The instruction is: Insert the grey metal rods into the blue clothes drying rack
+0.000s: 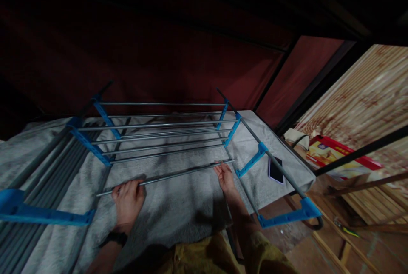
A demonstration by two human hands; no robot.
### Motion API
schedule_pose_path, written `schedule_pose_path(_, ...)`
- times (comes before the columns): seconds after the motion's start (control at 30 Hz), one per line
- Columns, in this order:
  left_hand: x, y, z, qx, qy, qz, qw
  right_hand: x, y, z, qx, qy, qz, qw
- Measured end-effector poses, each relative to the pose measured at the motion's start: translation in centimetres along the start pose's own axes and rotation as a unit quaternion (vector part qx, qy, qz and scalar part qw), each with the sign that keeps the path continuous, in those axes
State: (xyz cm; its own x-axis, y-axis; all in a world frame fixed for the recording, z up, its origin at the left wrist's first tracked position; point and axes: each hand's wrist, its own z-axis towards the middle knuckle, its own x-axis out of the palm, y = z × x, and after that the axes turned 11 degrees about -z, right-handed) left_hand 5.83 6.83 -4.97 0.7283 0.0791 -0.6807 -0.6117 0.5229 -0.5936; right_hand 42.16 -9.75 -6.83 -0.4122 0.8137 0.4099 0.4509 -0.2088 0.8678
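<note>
My left hand (pixel 129 201), with a dark band on its wrist, is closed over a thin grey metal rod (pixel 178 173) near its left end. Close to the rod's other end, my right hand (pixel 225 176) grips it from below, palm turned up. The rod is level and lies between the two sides of a partly assembled rack (pixel 172 124), which rests on its side. Blue plastic brackets (pixel 251 161) on the grey side poles carry several crossbars at the far end. Nearest me, a left blue bracket (pixel 47 212) and a right one (pixel 290 216) have no crossbar between them.
Several loose grey tubes (pixel 54 180) lie along the left of the grey cloth (pixel 178 210) covering the surface. A phone (pixel 276 169) rests by the right pole. Beyond the right edge are a red and yellow box (pixel 344 157) and wooden frames (pixel 376 201). A dark red wall stands behind.
</note>
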Motion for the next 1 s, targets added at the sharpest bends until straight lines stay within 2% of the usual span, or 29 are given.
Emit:
schedule_pose_path(0.13, -0.1, -0.1, 0.0, -0.008, -0.013, 0.022, 1.000, -0.1, -0.2, 0.1, -0.003, -0.012, -0.007, 1.000)
schedule_pose_path(0.27, -0.4, -0.5, -0.1, -0.016, -0.021, 0.032, 0.999, -0.2, -0.2, 0.1, -0.042, 0.025, -0.009, 0.999)
schedule_pose_path(0.43, -1.3, -1.1, -0.3, -0.052, -0.034, 0.033, 0.998, 0.0, 0.2, -0.1, -0.030, 0.010, 0.011, 0.999)
schedule_pose_path(0.6, -2.2, -1.3, -0.5, -0.089, -0.057, 0.030, 0.994, -0.2, 0.1, -0.1, -0.068, 0.043, -0.014, 0.997)
schedule_pose_path(0.83, -2.5, -0.2, -0.4, -0.156, -0.137, -0.017, 0.978, -1.1, -1.1, 0.7, -0.066, 0.017, -0.010, 0.998)
schedule_pose_path(1.0, -2.2, 0.9, -0.4, -0.189, -0.151, -0.082, 0.967, -1.6, -1.4, 1.2, -0.073, 0.021, -0.030, 0.997)
